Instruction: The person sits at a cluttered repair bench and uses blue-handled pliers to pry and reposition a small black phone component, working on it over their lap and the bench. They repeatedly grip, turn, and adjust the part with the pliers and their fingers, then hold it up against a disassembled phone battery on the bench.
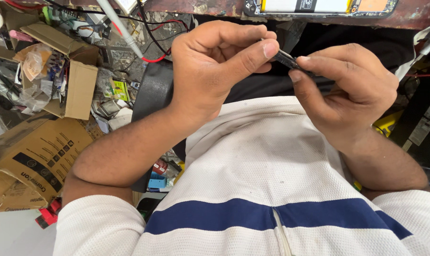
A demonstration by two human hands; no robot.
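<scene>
So, two hands, one small black part, upper middle of frame.
Left hand (210, 66) and right hand (343, 90) both pinch the black part (286, 59) between fingertips.

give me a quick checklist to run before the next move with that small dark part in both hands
1. Left hand grip: thumb and fingers pinch one end of the small dark part: ok.
2. Right hand grip: thumb and forefinger pinch the other end: ok.
3. Part in clear view: mostly hidden by fingertips, its kind and condition unclear: cannot tell.
4. Catch surface below: the part is held over the lap and the white striped shirt, not over the bench: ok.
5. Opened phone on the bench edge: lies apart from both hands: ok.
6. Surroundings: loose wires and cardboard boxes crowd the space beside the left forearm: not ok.
</scene>
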